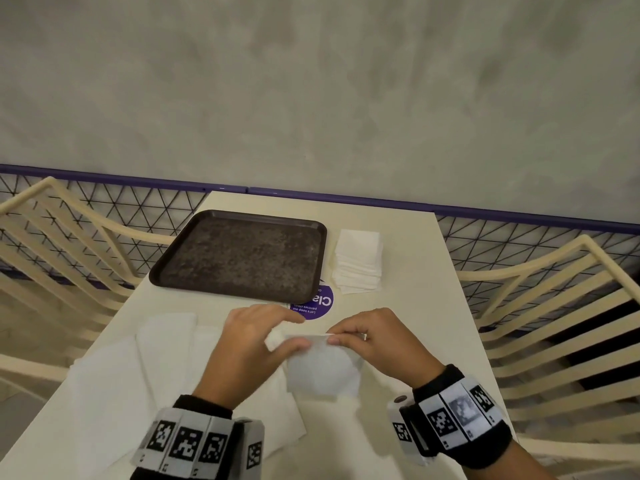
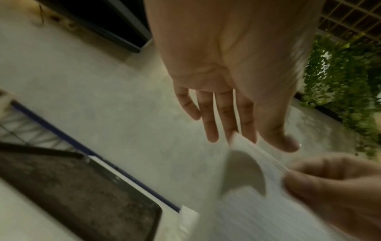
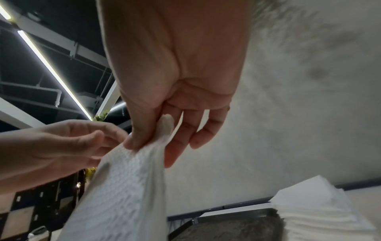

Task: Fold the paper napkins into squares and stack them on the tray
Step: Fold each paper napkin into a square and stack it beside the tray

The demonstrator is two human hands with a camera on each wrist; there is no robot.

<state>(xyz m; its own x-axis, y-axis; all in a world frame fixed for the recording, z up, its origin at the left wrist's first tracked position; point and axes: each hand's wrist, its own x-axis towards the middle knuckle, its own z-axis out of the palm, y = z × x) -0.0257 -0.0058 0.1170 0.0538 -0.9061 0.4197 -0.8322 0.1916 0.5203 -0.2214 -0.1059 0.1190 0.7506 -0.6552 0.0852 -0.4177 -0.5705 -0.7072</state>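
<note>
A white paper napkin (image 1: pixel 323 370) hangs lifted over the near part of the cream table. My right hand (image 1: pixel 337 337) pinches its top edge between thumb and forefinger; the right wrist view shows that pinch on the napkin (image 3: pixel 123 187). My left hand (image 1: pixel 294 336) is at the napkin's upper left corner. In the left wrist view its fingers (image 2: pixel 226 117) are straight, the tips touch the napkin (image 2: pixel 268 203) and the thumb stands apart. The dark brown tray (image 1: pixel 242 258) lies bare at the far middle of the table.
A stack of folded white napkins (image 1: pixel 358 261) sits just right of the tray. Several unfolded napkins (image 1: pixel 138 375) lie spread at the near left. A purple round sticker (image 1: pixel 317 304) is on the table before the tray. Cream chairs flank the table (image 1: pixel 415 306).
</note>
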